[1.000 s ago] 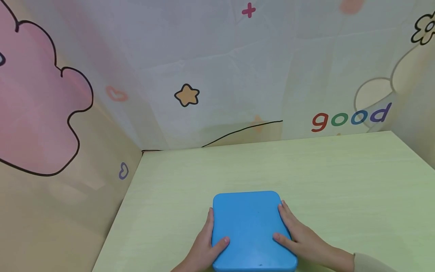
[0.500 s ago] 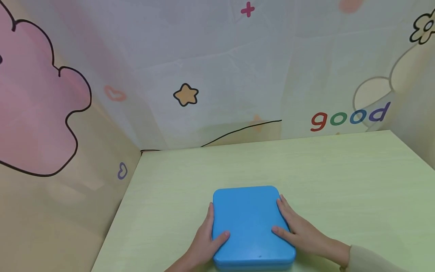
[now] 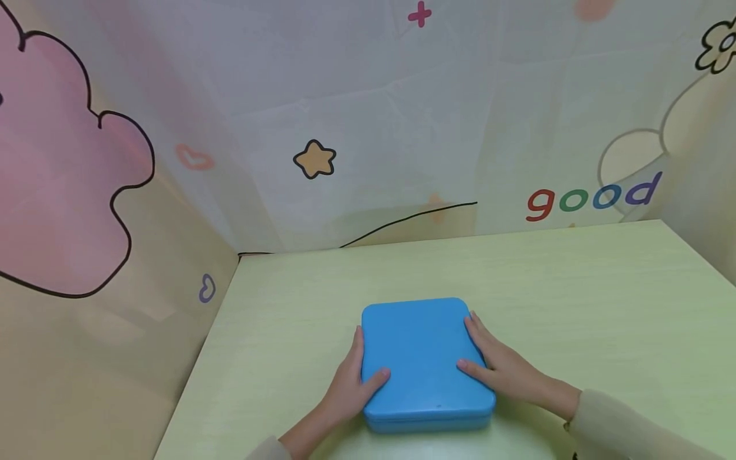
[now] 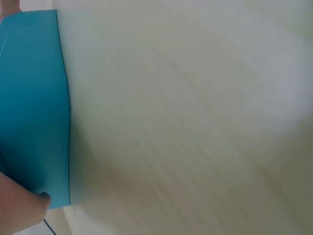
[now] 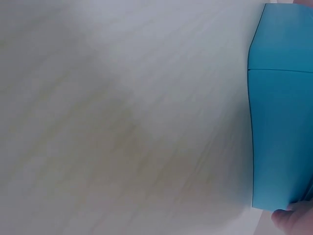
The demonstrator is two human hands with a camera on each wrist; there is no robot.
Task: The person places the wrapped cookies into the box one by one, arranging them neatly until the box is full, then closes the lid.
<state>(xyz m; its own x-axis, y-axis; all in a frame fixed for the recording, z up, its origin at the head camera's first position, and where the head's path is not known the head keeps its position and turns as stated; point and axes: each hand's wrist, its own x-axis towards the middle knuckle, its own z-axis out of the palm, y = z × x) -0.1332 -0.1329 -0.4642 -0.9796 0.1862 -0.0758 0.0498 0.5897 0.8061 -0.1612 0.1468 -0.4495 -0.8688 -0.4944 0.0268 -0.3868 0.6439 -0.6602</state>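
A flat blue case (image 3: pixel 422 358) with rounded corners lies between both hands on the pale green table, lid side up. My left hand (image 3: pixel 351 386) grips its left side, thumb on the lid and fingers along the side wall. On the opposite side my right hand (image 3: pixel 508 370) holds it the same way, thumb over the top. In the left wrist view the blue side wall of the case (image 4: pixel 36 107) fills the left edge, with part of a hand (image 4: pixel 19 208) below. The right wrist view has the case (image 5: pixel 281 137) at its right edge, fingertips (image 5: pixel 293 220) at the corner.
The pale green table (image 3: pixel 287 306) runs back to a printed cloth wall (image 3: pixel 374 115) with a star and the word "good". Another printed wall (image 3: pixel 86 345) with a pink cloud shape stands along the left, and a side wall (image 3: pixel 713 191) on the right.
Both hands have moved the blue case forward over the table, away from the person, keeping the same hold. Its front side and more of both sleeves now show.
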